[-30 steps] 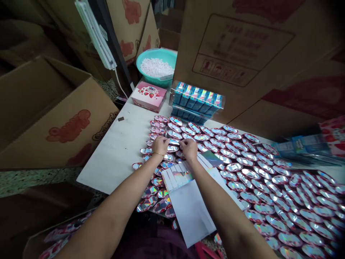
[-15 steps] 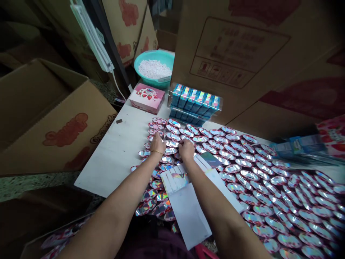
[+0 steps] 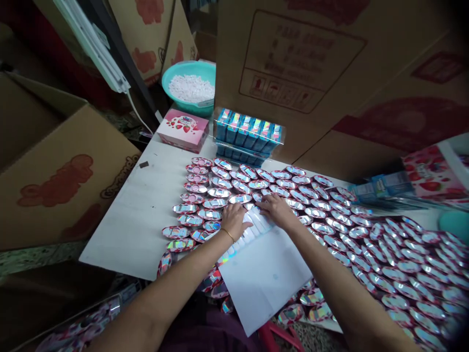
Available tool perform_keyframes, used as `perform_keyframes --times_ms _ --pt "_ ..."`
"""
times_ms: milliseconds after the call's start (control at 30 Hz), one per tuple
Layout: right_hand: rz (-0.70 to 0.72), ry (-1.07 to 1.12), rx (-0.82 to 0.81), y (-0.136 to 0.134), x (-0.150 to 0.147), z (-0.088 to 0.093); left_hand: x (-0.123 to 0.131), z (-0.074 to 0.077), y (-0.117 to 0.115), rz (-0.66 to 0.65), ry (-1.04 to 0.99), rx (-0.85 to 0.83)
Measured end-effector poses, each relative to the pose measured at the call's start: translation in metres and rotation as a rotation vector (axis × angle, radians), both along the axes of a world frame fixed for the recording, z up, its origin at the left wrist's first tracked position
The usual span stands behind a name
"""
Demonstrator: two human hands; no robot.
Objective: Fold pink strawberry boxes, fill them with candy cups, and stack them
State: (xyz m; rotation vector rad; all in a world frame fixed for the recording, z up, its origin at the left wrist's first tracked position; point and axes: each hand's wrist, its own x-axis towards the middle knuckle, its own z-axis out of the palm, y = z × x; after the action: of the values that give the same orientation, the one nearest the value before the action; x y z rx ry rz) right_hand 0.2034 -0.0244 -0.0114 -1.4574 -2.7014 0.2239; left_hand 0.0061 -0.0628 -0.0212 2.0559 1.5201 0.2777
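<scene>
Now that both hands have left the pack (image 3: 217,192) standing beyond the sheet (image 3: 267,274), they meet at the sheet itself, on its striped far end. With my left hand (image 3: 234,218) I cover the sheet's left edge, thumb spread wide of the fingers. On my right hand (image 3: 276,210) the fingers are bent narrow at the far edge; I cannot tell whether they pinch a strip. I judge that the work has passed from pack to sheet. That pack is free of me, among others left of and beyond the sheet on the counter (image 3: 120,225).
</scene>
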Motion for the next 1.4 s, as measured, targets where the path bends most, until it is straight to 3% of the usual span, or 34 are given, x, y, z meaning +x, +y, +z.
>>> perform_keyframes --times_ms 167,300,467,700,933,1100,1233,1333,1400 --pt "0.058 0.000 0.133 -0.020 0.012 -0.028 0.005 -0.014 -0.009 0.095 -0.015 0.040" --pt "0.063 0.074 0.171 -0.030 0.016 -0.020 0.006 -0.014 -0.010 0.110 -0.028 0.040" --pt "0.012 0.067 0.131 -0.018 0.006 -0.006 0.007 -0.014 -0.011 0.117 -0.042 0.073" --pt "0.102 -0.016 0.232 -0.023 0.016 -0.026 0.006 -0.013 -0.012 0.116 -0.066 0.092" --pt "0.117 0.057 0.201 -0.030 0.025 -0.040 0.005 -0.014 -0.012 0.108 -0.076 0.093" --pt "0.120 0.163 0.186 -0.039 0.026 -0.030 0.006 -0.016 -0.012 0.119 -0.075 0.086" --pt "0.023 0.260 0.170 -0.034 0.014 -0.015 0.006 -0.014 -0.011 0.117 -0.074 0.069" --pt "0.010 0.294 0.093 -0.029 0.002 0.006 0.006 -0.013 -0.010 0.122 -0.073 0.059" --pt "0.006 0.290 0.015 -0.032 -0.003 0.031 0.006 -0.013 -0.010 0.128 -0.078 0.038"
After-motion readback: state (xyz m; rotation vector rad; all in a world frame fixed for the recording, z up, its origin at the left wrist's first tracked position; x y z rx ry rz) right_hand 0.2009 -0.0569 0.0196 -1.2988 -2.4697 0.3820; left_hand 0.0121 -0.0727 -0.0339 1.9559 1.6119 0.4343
